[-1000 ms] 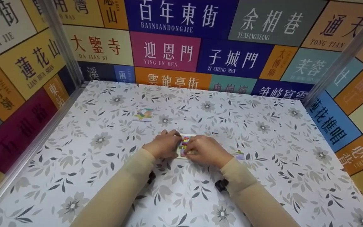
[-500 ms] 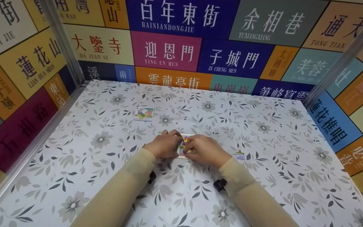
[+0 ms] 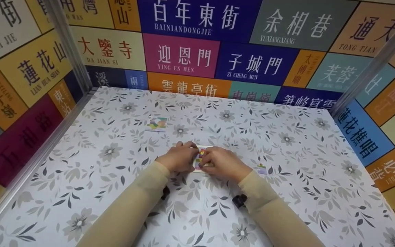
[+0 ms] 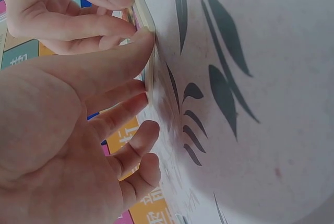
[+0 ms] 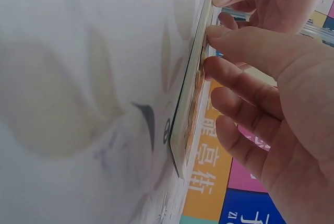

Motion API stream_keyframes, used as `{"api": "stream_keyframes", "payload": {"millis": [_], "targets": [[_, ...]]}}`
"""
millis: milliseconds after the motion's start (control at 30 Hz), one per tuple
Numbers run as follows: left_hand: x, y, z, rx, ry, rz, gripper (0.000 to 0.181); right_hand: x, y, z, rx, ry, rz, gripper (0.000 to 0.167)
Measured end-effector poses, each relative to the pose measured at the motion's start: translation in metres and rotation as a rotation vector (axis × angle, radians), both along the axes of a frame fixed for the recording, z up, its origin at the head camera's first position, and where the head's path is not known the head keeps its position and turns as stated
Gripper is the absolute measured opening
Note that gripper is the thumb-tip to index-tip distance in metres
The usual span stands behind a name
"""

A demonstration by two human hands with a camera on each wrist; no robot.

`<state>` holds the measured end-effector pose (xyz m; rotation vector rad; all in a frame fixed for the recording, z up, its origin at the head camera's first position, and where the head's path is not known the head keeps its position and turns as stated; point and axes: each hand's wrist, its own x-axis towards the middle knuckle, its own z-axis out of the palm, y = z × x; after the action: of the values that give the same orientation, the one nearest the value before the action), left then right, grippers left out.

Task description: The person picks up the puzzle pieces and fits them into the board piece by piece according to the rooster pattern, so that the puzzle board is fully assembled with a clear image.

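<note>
A small framed jigsaw puzzle board (image 5: 180, 145) lies on the table between the two hands, its brightly coloured pieces (image 3: 201, 152) partly covered by fingers. My left hand (image 3: 178, 157) holds the board's left side, with the thumb at the near edge and fingertips on the far edge in the left wrist view. Over the board, my right hand (image 3: 223, 163) pinches a puzzle piece between thumb and index finger; the piece is mostly hidden. Right of that hand lies a loose purple and green piece (image 3: 261, 168). Farther off, at the left, rests a multicoloured puzzle picture (image 3: 157, 124).
A white cloth with grey flowers and leaves covers the table (image 3: 197, 212). Sign-patterned panels (image 3: 183, 56) stand along the back and sides, with clear corner posts (image 3: 72, 51). Dark wrist devices (image 3: 239, 201) sit under the sleeves.
The right wrist has shifted slightly left, so more of the loose piece beside it shows. The left hand keeps its place on the board.
</note>
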<state>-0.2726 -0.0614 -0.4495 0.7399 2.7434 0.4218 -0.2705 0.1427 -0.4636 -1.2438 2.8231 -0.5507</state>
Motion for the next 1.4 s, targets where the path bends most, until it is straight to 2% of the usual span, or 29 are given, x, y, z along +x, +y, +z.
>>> {"api": "stream_keyframes", "payload": {"millis": [233,533,800,1000,1233,1400], "targets": [[-0.002,0.001,-0.001,-0.014,0.011,0.001,0.055,-0.002,0.001,0.001,-0.009,-0.036,-0.017,0.006],[0.000,0.001,0.001,-0.038,0.004,-0.004,0.051,-0.001,0.001,-0.004,-0.042,-0.035,-0.037,0.008],[0.000,0.002,-0.001,-0.053,-0.001,0.012,0.053,0.000,0.004,-0.005,-0.041,-0.042,-0.037,0.008],[-0.001,0.005,-0.002,-0.077,-0.032,0.019,0.057,0.002,0.017,-0.001,-0.082,-0.108,-0.101,0.011],[-0.001,0.004,0.001,-0.068,-0.062,0.030,0.061,0.007,0.048,0.006,-0.124,-0.166,-0.189,0.012],[0.000,0.003,0.003,-0.059,-0.045,0.015,0.059,0.011,0.069,0.007,-0.135,-0.187,-0.244,0.012]]}}
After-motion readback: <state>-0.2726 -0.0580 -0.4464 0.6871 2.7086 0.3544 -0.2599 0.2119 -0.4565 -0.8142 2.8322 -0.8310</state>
